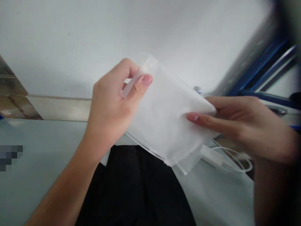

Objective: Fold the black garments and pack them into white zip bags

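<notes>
Pale grey table bearing a black cloth at its near edge and a white adapter with coiled cable.

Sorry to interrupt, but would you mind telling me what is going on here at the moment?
A person is holding a small stack of thin white sheets up in front of them with both bare hands. The left hand pinches the upper corner between thumb and forefinger, and the right hand grips the right edge. Below lie a pale table, a black cloth and a white charger with its cable.
</notes>
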Available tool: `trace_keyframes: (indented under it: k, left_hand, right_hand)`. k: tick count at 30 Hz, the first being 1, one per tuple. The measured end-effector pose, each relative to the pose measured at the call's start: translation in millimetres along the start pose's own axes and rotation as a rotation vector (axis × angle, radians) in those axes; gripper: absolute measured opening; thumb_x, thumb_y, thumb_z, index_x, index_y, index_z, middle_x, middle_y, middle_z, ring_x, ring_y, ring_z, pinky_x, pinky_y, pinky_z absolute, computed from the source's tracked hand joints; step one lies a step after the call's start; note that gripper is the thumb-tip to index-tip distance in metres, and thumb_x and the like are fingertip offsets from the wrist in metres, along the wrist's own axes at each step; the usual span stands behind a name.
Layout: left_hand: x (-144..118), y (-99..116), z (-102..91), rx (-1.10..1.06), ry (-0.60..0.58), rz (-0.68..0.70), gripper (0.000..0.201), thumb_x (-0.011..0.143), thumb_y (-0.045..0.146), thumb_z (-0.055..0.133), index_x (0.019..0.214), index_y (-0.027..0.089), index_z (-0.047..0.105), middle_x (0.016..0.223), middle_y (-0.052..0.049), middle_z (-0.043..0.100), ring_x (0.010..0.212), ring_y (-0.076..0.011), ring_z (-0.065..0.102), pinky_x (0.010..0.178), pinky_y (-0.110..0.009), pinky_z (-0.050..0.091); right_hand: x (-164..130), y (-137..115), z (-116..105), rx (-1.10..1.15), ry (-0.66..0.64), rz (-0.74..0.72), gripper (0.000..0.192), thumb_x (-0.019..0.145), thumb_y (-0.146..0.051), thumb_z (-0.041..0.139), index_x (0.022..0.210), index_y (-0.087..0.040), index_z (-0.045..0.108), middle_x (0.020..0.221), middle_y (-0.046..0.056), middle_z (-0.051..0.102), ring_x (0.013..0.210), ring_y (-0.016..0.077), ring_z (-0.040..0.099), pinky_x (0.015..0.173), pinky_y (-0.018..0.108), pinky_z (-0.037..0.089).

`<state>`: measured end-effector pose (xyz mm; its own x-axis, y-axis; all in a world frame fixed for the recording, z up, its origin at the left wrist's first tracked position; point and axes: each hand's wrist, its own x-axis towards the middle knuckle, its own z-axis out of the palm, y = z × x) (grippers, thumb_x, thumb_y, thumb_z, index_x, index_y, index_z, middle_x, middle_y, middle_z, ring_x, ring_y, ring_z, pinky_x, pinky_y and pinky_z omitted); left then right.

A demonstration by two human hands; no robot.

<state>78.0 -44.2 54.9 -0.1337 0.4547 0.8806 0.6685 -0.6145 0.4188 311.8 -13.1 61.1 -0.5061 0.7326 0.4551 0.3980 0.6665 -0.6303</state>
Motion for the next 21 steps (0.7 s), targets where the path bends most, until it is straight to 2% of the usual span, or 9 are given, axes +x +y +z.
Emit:
trace_keyframes:
  k: [2,4,6,9,11,13,15,17,21]
  left_hand:
    - [-2.0,-2.6,6.5,-0.018,-0.074,-0.051,0.005,0.082,0.021,0.057,0.085,0.023,0.053,0.081,0.005,0.059,0.075,-0.0109,0.058,0.061,-0.023,0.043]
    - [-2.1,-8.1,5.8,-0.013,-0.070,-0.096,0.019,0.078,0.018,0.060,0.095,0.023,0.052,0.097,0.001,0.063,0.089,-0.0145,0.060,0.070,-0.026,0.046]
    - [-0.8,-13.2,0.6,0.012,-0.048,-0.136,0.018,0.077,0.016,0.060,0.093,0.023,0.055,0.096,0.001,0.065,0.090,-0.0152,0.061,0.072,-0.027,0.047]
    - [0.5,-14.6,-7.1,0.016,-0.048,-0.152,0.008,0.078,0.015,0.057,0.080,0.022,0.059,0.082,0.003,0.067,0.083,-0.0135,0.063,0.068,-0.024,0.047]
    - [-0.4,-11.4,-8.4,0.007,-0.028,-0.152,0.010,0.079,0.015,0.056,0.074,0.022,0.060,0.074,0.004,0.066,0.073,-0.0123,0.063,0.062,-0.022,0.046]
    - [-2.3,-6.8,-6.4,-0.005,0.017,-0.147,0.012,0.078,0.014,0.057,0.071,0.022,0.060,0.065,0.005,0.063,0.064,-0.0116,0.062,0.056,-0.022,0.045]
    - [-4.3,-3.0,-3.0,-0.016,0.047,-0.137,0.012,0.077,0.014,0.058,0.069,0.023,0.059,0.059,0.007,0.061,0.060,-0.0112,0.061,0.054,-0.021,0.045]
    - [-6.0,-1.2,-0.2,-0.017,0.041,-0.132,0.012,0.077,0.014,0.058,0.068,0.023,0.060,0.058,0.007,0.059,0.059,-0.0111,0.060,0.053,-0.022,0.045]
    - [-6.7,-2.3,0.2,0.024,-0.092,-0.161,0.011,0.077,0.014,0.056,0.072,0.023,0.062,0.063,0.006,0.063,0.061,-0.0120,0.061,0.055,-0.023,0.045]
  right_hand:
    - [0.8,14.1,-8.5,0.097,0.086,0.149,0.018,0.074,-0.036,0.069,0.078,-0.018,0.071,0.067,0.004,0.069,0.050,0.0157,0.060,0.039,0.024,0.042]
    - [2.1,30.5,-18.4,0.189,0.215,0.262,0.019,0.072,-0.035,0.071,0.071,-0.017,0.070,0.067,0.006,0.069,0.048,0.0158,0.060,0.041,0.025,0.043]
    - [2.8,48.7,-29.4,0.201,0.250,0.386,0.020,0.072,-0.036,0.070,0.073,-0.017,0.070,0.069,0.008,0.070,0.050,0.0176,0.062,0.044,0.028,0.045]
    - [1.9,76.4,-43.9,-0.089,0.035,0.510,0.028,0.079,-0.044,0.059,0.081,-0.018,0.070,0.080,0.012,0.071,0.061,0.0207,0.066,0.053,0.032,0.050]
    - [0.6,90.1,-49.6,-0.343,-0.092,0.524,0.032,0.080,-0.047,0.057,0.083,-0.018,0.070,0.086,0.014,0.070,0.067,0.0228,0.066,0.056,0.033,0.050]
    - [0.3,96.0,-50.5,-0.508,-0.094,0.503,0.037,0.078,-0.048,0.059,0.093,-0.017,0.069,0.095,0.019,0.068,0.079,0.0275,0.066,0.066,0.038,0.049]
    - [2.3,94.5,-44.6,-0.601,-0.065,0.463,0.047,0.080,-0.049,0.057,0.113,-0.015,0.062,0.111,0.023,0.062,0.099,0.0323,0.061,0.083,0.044,0.043]
    - [6.4,90.3,-29.6,-0.658,-0.112,0.414,0.054,0.085,-0.048,0.051,0.128,-0.016,0.050,0.127,0.022,0.053,0.115,0.0331,0.052,0.095,0.045,0.036]
    - [14.4,96.3,22.4,-0.674,-0.410,0.362,0.046,0.083,-0.037,0.059,0.123,-0.015,0.054,0.131,0.017,0.051,0.120,0.0307,0.047,0.102,0.044,0.034]
